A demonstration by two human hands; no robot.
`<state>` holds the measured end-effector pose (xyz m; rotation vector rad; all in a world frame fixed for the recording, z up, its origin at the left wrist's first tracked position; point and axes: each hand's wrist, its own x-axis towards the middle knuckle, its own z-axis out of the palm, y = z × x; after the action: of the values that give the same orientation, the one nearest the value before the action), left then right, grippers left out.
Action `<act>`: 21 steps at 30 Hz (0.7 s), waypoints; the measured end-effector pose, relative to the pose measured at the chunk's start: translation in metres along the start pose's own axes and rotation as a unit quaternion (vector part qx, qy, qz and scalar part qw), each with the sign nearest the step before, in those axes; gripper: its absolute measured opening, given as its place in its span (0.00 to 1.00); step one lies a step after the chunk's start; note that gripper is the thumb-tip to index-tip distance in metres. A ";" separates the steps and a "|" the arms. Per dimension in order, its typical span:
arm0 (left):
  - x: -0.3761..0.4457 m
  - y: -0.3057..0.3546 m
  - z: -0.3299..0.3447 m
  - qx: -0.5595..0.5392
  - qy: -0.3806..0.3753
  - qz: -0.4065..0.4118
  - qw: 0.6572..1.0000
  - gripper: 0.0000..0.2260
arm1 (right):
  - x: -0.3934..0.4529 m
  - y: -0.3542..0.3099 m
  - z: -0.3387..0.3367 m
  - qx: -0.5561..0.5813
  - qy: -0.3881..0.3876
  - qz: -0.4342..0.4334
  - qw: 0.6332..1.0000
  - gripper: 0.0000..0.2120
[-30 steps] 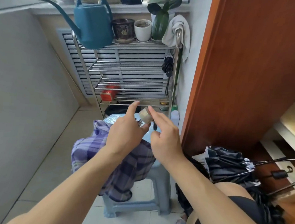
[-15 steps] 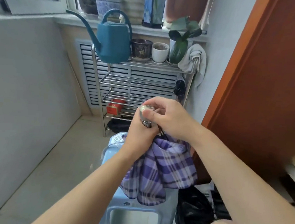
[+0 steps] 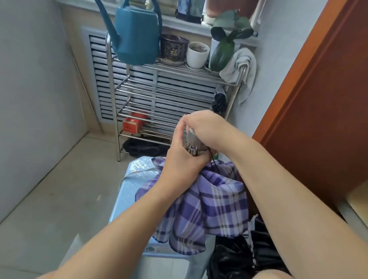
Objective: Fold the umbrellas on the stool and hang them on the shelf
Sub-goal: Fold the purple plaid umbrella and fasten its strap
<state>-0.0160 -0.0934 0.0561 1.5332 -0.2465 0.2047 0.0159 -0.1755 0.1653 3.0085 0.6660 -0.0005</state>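
Both hands are clamped on our plaid umbrella point(image 3: 204, 204) above the stool point(image 3: 130, 188): the left hand point(image 3: 181, 163) grips its gathered neck, the right hand point(image 3: 206, 125) caps the handle point(image 3: 191, 137). Its long axis points up toward the shelf point(image 3: 171, 90), straight ahead.

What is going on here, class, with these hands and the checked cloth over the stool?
A person is closing up a purple plaid umbrella above a blue stool. The left hand grips its gathered top, and the right hand is curled over the silver handle. The canopy hangs loose, not yet wrapped. A black umbrella lies beside the stool, and another dark one already hangs on the metal shelf.
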 end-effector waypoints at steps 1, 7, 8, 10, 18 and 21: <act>0.000 0.000 0.000 -0.002 0.003 -0.003 1.000 0.42 | 0.001 -0.001 0.000 -0.012 -0.011 0.001 1.000 0.06; 0.000 0.002 0.001 0.003 0.010 -0.005 1.000 0.41 | 0.006 0.003 0.006 -0.016 0.000 -0.002 1.000 0.07; 0.001 0.001 0.001 0.000 0.010 -0.007 1.000 0.42 | 0.005 0.004 0.007 -0.010 0.008 -0.005 1.000 0.07; 0.001 0.000 0.002 0.000 0.008 -0.009 1.000 0.42 | 0.001 0.006 0.008 0.001 0.014 -0.010 1.000 0.07; -0.003 0.001 0.003 0.002 -0.002 -0.012 1.000 0.46 | -0.001 0.002 0.012 -0.020 0.016 0.012 1.000 0.14; -0.005 0.001 0.001 0.007 -0.012 -0.019 1.000 0.48 | -0.004 0.000 0.026 -0.021 -0.001 0.006 1.000 0.16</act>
<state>-0.0214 -0.0944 0.0557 1.5531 -0.2363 0.1586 0.0124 -0.1782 0.1395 2.9713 0.6398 0.0112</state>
